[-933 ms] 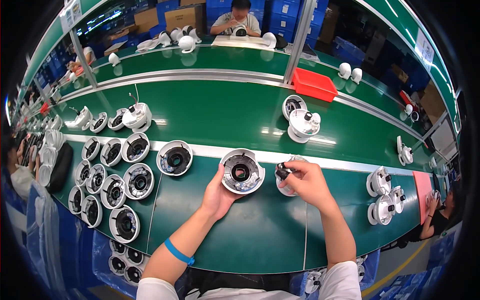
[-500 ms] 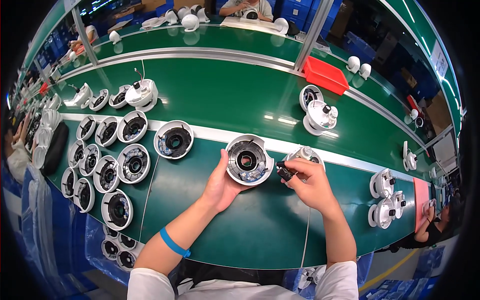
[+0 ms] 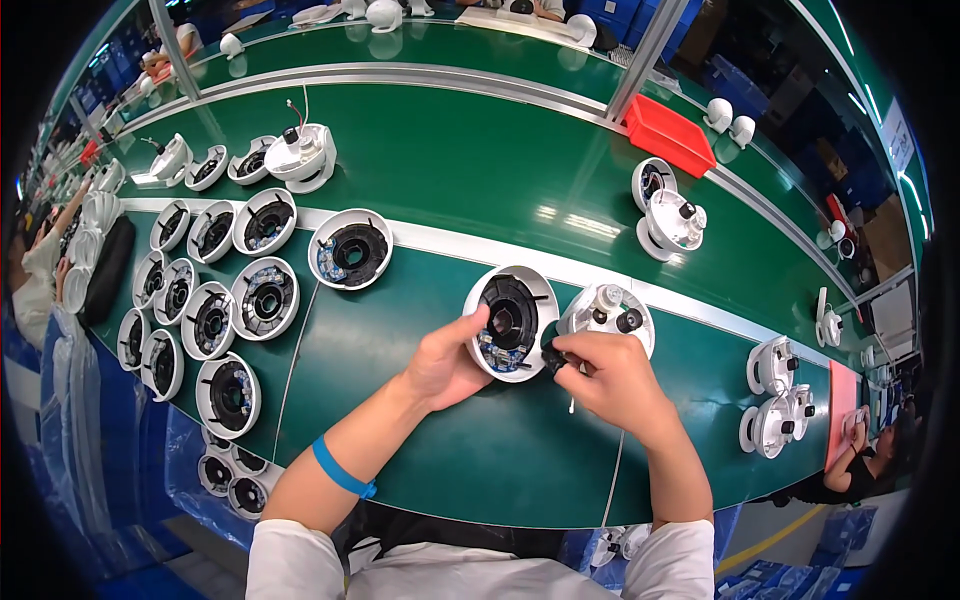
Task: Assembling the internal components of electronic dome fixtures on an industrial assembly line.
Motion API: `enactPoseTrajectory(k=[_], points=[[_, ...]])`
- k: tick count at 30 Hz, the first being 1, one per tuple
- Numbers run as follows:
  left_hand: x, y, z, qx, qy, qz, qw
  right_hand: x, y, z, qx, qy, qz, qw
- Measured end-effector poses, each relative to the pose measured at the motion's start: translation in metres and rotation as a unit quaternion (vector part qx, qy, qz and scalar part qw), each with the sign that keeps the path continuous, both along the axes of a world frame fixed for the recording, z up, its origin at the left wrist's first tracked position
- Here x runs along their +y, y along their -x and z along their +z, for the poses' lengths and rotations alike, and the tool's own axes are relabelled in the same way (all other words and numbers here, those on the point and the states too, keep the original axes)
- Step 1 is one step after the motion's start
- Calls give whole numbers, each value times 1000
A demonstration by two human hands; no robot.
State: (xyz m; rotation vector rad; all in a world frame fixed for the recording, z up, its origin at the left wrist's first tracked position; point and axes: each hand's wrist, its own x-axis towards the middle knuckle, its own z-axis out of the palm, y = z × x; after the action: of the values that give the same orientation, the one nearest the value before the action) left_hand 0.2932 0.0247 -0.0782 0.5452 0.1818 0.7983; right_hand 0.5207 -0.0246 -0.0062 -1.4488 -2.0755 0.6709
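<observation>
White round housing is sitting tilted on the green bench, just below its white stripe. Left hand is gripping its lower-left rim; right hand is pinching a small black part at its right edge. White dome base is lying just right.

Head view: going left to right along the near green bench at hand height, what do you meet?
Cluster of round white housings → left hand → tilted white housing it holds → right hand pinching a small black part → white dome units at far right.
</observation>
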Motion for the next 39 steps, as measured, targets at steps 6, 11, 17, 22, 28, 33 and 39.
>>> enactPoseTrajectory(k=[6, 11, 17, 22, 28, 33, 39], points=[[-6, -5, 7, 72, -82, 13, 994, 4, 8, -9, -64, -175, 100, 977], [-6, -11, 8, 80, -122, 29, 989, 2, 19, -18, -108, -275, 123, 947], [-7, -12, 7, 49, -129, 52, 989, 1, 19, -16, -121, -288, 124, 942], [-6, -12, 8, 63, -151, 55, 985, 2, 21, -22, -119, -292, 122, 941], [-5, -11, 4, 113, -231, 70, 964, 3, 23, -21, -90, -254, 101, 958], [-8, -13, 3, 138, -271, 46, 951, 5, 17, -27, -111, -249, 92, 958], [-12, -11, 9, 112, -215, 31, 970, 5, 14, -23, -96, -228, 74, 966]])
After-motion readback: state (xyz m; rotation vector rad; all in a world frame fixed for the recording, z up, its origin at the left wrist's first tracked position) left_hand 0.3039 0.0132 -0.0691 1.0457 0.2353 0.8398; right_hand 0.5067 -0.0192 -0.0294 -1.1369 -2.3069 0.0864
